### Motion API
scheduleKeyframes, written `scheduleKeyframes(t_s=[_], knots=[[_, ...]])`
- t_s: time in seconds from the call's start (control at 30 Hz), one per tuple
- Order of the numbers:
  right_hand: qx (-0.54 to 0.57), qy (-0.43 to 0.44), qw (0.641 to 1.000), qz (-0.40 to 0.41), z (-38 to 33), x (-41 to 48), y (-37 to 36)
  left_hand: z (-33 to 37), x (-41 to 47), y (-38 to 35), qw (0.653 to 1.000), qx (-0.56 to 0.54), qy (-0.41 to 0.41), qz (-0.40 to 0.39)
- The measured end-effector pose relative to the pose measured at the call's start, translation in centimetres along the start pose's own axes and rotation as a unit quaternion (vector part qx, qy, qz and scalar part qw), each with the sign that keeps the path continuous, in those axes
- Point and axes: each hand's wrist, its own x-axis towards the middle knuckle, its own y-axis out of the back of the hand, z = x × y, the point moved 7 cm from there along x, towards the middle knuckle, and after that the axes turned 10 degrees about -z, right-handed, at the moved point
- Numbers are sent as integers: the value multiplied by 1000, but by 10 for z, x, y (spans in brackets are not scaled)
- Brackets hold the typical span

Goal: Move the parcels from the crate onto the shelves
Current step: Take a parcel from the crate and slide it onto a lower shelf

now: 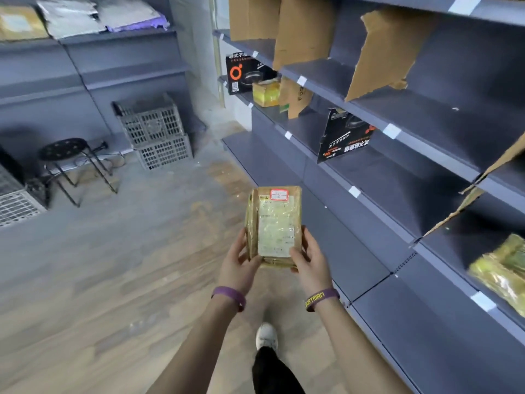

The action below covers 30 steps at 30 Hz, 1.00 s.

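both hands, left hand (240, 263) and right hand (309, 263), grip the taped parcel (274, 226) by its near end, held over the floor beside the shelves (397, 194). risk: slick tape slips; far end sags.

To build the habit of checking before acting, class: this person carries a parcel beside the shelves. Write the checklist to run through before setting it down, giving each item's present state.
1. Hold secure: the left grip and right grip hold the parcel at its near end, one on each side: ok.
2. Label showing: the white label faces up: ok.
3. Number legible: the red-bordered sticker is too blurred to read: cannot tell.
4. Room on the shelf: a bare stretch lies beside the black box: ok.
5. Path: the stool stands off to the left: ok.
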Motion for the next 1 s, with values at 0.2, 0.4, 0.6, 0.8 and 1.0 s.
scheduleKeyframes(t_s=[0.2, 0.4, 0.6, 0.8, 1.0], knots=[[34, 2, 997, -67, -14, 108, -44, 7, 83, 50, 997, -13, 20, 74], [49, 10, 992, -117, -46, 196, -80, 30, 156, 92, 992, -18, 12, 122], [34, 4, 989, -143, -61, 261, -103, 35, 210, 123, 988, -35, 9, 153], [31, -13, 988, -154, -61, 324, -139, 24, 267, 161, 982, -74, 26, 173], [22, -17, 989, -145, -68, 416, -185, 22, 362, 217, 982, -85, 29, 166]])
